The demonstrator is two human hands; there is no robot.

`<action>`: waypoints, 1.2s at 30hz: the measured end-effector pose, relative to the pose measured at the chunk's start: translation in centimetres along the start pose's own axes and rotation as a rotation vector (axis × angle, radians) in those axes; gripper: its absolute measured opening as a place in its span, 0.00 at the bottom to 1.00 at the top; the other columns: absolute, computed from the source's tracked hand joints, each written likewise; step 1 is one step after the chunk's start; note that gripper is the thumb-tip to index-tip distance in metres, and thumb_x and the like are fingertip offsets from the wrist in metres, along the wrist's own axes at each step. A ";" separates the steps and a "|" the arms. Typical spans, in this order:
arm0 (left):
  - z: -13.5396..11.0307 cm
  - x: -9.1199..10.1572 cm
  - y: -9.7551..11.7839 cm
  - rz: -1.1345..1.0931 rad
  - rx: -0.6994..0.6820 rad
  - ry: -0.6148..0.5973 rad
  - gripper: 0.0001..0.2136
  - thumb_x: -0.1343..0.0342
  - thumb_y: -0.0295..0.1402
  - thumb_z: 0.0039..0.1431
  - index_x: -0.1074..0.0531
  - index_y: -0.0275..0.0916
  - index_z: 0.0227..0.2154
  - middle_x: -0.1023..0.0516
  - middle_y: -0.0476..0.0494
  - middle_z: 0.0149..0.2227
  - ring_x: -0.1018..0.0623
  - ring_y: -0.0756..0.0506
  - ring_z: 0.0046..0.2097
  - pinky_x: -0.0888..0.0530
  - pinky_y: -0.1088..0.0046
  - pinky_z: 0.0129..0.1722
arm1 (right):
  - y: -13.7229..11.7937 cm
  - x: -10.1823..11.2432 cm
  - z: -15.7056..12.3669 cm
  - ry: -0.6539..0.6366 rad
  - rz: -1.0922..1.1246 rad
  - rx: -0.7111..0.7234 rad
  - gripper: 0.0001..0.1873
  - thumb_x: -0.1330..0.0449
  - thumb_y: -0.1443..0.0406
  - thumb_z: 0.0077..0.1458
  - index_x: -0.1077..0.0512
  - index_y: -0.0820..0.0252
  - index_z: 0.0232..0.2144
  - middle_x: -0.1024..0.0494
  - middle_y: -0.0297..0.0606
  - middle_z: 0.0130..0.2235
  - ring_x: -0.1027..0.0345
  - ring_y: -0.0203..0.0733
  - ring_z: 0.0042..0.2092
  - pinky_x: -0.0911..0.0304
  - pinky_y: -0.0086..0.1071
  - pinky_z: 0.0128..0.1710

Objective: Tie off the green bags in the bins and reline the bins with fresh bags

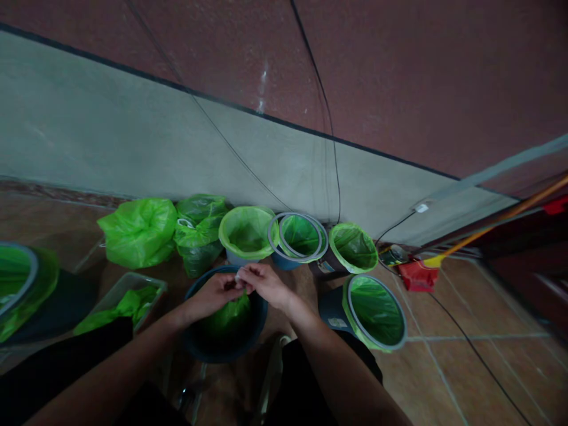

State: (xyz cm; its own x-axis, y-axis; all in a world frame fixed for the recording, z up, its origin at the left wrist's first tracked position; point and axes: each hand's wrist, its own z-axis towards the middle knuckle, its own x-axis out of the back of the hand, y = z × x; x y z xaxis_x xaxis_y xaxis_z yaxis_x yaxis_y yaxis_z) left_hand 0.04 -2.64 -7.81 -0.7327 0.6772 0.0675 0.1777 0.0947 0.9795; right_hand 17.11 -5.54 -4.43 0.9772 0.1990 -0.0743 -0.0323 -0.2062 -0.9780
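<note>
The left hand (216, 294) and right hand (267, 284) pinch the top edge of the thin green plastic bag (231, 316), so it hangs inside the round dark plastic bin (260, 328), near the wall-side edge of the tiled floor (448, 307).

Looked like service corner of some building, maybe corridor. Brown tiled floor (465, 307), bare two-tone wall (133, 142), loose cables (326, 112) running down to socket (421, 207). Bins (329, 309) lined with green bags (246, 234) stood along wall; broom (501, 219) and red dustpan (417, 275) lay nearby.
</note>
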 end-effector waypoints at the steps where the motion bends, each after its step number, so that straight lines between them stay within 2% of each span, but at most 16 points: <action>1: 0.0 0.0 -0.1 0.024 -0.001 0.011 0.11 0.41 0.41 0.53 0.26 0.37 0.29 0.28 0.51 0.25 0.31 0.50 0.28 0.33 0.74 0.31 | -0.1 0.0 0.0 0.045 0.072 0.001 0.26 0.37 0.42 0.52 0.28 0.60 0.27 0.27 0.31 0.25 0.39 0.30 0.24 0.42 0.26 0.26; 3: 0.1 0.0 -0.3 0.050 0.006 0.049 0.14 0.43 0.44 0.56 0.25 0.37 0.30 0.29 0.51 0.24 0.32 0.50 0.27 0.34 0.74 0.30 | -0.1 0.2 0.1 0.167 0.197 -0.022 0.27 0.41 0.41 0.55 0.27 0.59 0.32 0.24 0.34 0.30 0.38 0.30 0.24 0.40 0.26 0.25; 5: 0.1 0.0 -0.4 0.057 0.009 0.085 0.14 0.44 0.45 0.56 0.26 0.38 0.29 0.30 0.51 0.23 0.32 0.50 0.26 0.34 0.74 0.29 | 0.1 0.3 0.2 0.249 0.212 -0.078 0.22 0.42 0.46 0.58 0.26 0.59 0.36 0.22 0.36 0.37 0.36 0.29 0.24 0.40 0.26 0.23; 6: 0.1 -0.1 -0.4 0.058 0.009 0.097 0.14 0.44 0.45 0.55 0.26 0.38 0.28 0.30 0.51 0.23 0.32 0.49 0.26 0.34 0.74 0.28 | 0.3 0.3 0.2 0.238 0.167 -0.116 0.16 0.41 0.51 0.58 0.26 0.58 0.37 0.22 0.36 0.38 0.35 0.29 0.24 0.41 0.25 0.23; 8: 0.1 -0.1 -0.3 0.044 0.019 0.117 0.14 0.44 0.45 0.55 0.26 0.38 0.27 0.29 0.50 0.22 0.32 0.49 0.26 0.34 0.74 0.28 | 0.9 0.1 0.2 0.115 0.019 -0.187 0.08 0.41 0.64 0.55 0.26 0.58 0.38 0.22 0.33 0.35 0.34 0.30 0.25 0.43 0.23 0.22; 10: 0.1 -0.2 0.0 0.010 0.038 0.135 0.14 0.43 0.45 0.54 0.26 0.39 0.25 0.28 0.49 0.22 0.32 0.49 0.25 0.35 0.74 0.27 | 1.5 -0.1 0.2 -0.020 -0.105 -0.203 0.14 0.44 0.72 0.50 0.26 0.57 0.39 0.23 0.30 0.31 0.33 0.31 0.25 0.42 0.23 0.23; 12: 0.0 -0.2 0.3 -0.016 0.057 0.157 0.15 0.41 0.46 0.52 0.27 0.39 0.23 0.27 0.49 0.21 0.32 0.49 0.24 0.35 0.74 0.27 | 2.0 -0.4 0.3 -0.066 -0.165 -0.152 0.18 0.46 0.76 0.46 0.26 0.58 0.38 0.24 0.29 0.30 0.32 0.33 0.28 0.39 0.24 0.27; 15: -0.2 -0.3 0.8 -0.015 0.065 0.197 0.15 0.40 0.47 0.51 0.26 0.39 0.23 0.28 0.49 0.20 0.31 0.49 0.24 0.34 0.74 0.25 | 2.3 -0.5 0.5 -0.049 -0.172 -0.093 0.16 0.47 0.77 0.43 0.28 0.59 0.33 0.24 0.28 0.28 0.32 0.34 0.30 0.38 0.24 0.31; 21: -0.6 -0.3 1.8 0.028 0.046 0.216 0.16 0.42 0.48 0.53 0.26 0.40 0.21 0.30 0.50 0.18 0.33 0.50 0.21 0.36 0.75 0.23 | 2.2 -1.1 0.4 -0.050 0.012 -0.156 0.14 0.44 0.75 0.42 0.27 0.59 0.32 0.27 0.27 0.25 0.35 0.33 0.27 0.40 0.25 0.30; 25: -0.5 -0.4 1.1 0.042 0.069 0.246 0.17 0.43 0.48 0.54 0.27 0.40 0.21 0.32 0.51 0.16 0.35 0.51 0.19 0.39 0.74 0.20 | 2.7 -1.7 0.1 -0.002 0.089 -0.126 0.12 0.41 0.73 0.41 0.27 0.59 0.33 0.29 0.25 0.23 0.42 0.30 0.23 0.45 0.25 0.25; 28: -0.4 -0.5 0.5 0.071 0.136 0.298 0.17 0.43 0.49 0.53 0.27 0.40 0.21 0.33 0.52 0.15 0.36 0.51 0.17 0.41 0.74 0.18 | 3.2 -1.9 0.1 0.050 0.104 -0.114 0.14 0.38 0.71 0.41 0.28 0.59 0.35 0.29 0.25 0.24 0.41 0.30 0.24 0.47 0.25 0.24; 32: -0.4 -0.8 0.8 0.033 0.165 0.354 0.20 0.42 0.50 0.53 0.31 0.40 0.16 0.34 0.51 0.13 0.35 0.51 0.16 0.40 0.74 0.18 | 3.4 -1.9 0.4 0.116 -0.017 -0.122 0.16 0.40 0.70 0.45 0.28 0.60 0.40 0.29 0.25 0.24 0.40 0.32 0.24 0.45 0.26 0.25; 36: -0.5 -1.0 1.4 -0.152 0.190 0.418 0.19 0.39 0.51 0.48 0.28 0.38 0.19 0.30 0.51 0.16 0.33 0.51 0.17 0.39 0.74 0.19 | 3.2 -1.9 0.3 0.196 -0.324 -0.060 0.23 0.43 0.73 0.50 0.30 0.59 0.50 0.27 0.26 0.26 0.35 0.34 0.27 0.40 0.27 0.31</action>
State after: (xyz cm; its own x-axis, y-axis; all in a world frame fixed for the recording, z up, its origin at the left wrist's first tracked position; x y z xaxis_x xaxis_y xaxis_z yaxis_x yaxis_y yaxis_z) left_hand 0.67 -3.52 -6.42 -0.9540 0.2979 0.0345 0.1364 0.3285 0.9346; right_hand 15.04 -6.27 -7.44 0.9564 0.0769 0.2817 0.2918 -0.2195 -0.9309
